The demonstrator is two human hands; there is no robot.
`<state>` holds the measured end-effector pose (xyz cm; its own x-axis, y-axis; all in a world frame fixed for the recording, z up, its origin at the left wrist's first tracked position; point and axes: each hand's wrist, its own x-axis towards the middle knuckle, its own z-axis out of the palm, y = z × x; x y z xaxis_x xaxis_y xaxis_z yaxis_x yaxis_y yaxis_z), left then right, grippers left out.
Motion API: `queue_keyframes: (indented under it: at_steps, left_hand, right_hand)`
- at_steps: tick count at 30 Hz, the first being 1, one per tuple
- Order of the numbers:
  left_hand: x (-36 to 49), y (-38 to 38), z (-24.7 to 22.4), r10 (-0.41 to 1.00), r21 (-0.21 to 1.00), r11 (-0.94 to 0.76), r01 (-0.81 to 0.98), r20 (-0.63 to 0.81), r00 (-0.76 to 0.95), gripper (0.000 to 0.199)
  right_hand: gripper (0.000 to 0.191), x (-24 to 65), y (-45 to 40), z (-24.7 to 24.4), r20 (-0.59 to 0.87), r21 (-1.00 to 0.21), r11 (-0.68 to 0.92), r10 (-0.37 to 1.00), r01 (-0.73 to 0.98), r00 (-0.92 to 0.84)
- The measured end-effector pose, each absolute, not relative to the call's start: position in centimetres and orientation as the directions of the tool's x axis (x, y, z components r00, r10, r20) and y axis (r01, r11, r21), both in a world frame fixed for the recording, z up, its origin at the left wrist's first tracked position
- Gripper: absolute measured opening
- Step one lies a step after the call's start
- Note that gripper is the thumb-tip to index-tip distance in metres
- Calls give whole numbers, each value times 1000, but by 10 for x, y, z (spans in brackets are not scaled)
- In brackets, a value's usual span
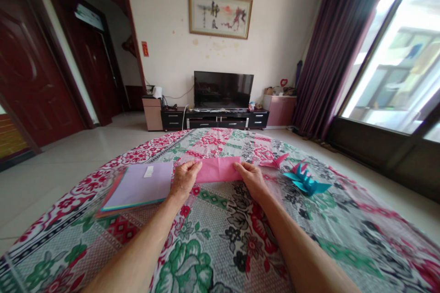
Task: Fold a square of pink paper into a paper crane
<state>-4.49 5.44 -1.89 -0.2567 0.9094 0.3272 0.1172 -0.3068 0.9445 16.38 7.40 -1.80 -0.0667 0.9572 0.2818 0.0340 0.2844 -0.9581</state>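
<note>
Forearms (137, 247) outstretched, fingers (238, 167) on paper (220, 169)

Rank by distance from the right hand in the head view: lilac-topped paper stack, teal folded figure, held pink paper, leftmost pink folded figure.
From the right hand, nearest first:
1. Held pink paper: in its fingers.
2. Leftmost pink folded figure: just right of the hand.
3. Teal folded figure: farther right.
4. Lilac-topped paper stack: far left, beyond the other hand.

I see a plain pink sheet of paper (220, 169), a lavender sheet (142, 185) with a white label (148, 172), turquoise and pink origami, and a tablecloth (185, 265) with red, green and black florals on grey-white.
</note>
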Motion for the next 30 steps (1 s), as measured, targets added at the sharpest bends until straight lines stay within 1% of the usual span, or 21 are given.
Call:
queue_keyframes:
  at_steps: [4,7,9,12,14,16,21,24,26,30]
  left_hand:
    - [-43,53,-17,907,942,-310,127,333,-257,31]
    - [-43,52,-16,903,939,-306,157,339,-264,32]
    - [-44,52,-17,895,929,-300,218,353,-273,33]
    - [-46,54,-18,874,885,-279,372,395,-284,35]
    - [-46,53,-18,857,832,-243,499,425,-291,35]
    - [-45,51,-15,851,757,-185,626,442,-283,35]
    - [-41,43,-9,867,528,-64,847,450,-216,30]
    - [-40,45,-12,874,401,-23,916,453,-177,29]
    - [-41,47,-16,880,343,-13,939,450,-152,29]
    - [-42,48,-23,877,237,-69,969,477,-54,29]
  right_hand:
    - [36,164,75,-19,289,-955,293,955,47,-69]
    - [36,164,75,-19,303,-947,307,952,95,-51]
    - [35,163,74,-18,333,-927,333,943,176,-29]
    - [35,164,72,-16,413,-845,377,911,378,14]
    - [34,164,70,-14,457,-769,380,889,514,26]
    - [31,164,69,-13,476,-706,370,879,604,17]
    - [27,164,70,-16,490,-592,344,872,729,-14]
    - [25,164,70,-18,492,-534,333,870,777,-35]
    - [24,164,70,-20,490,-505,324,871,800,-43]
    - [18,163,70,-23,497,-449,328,865,831,-73]
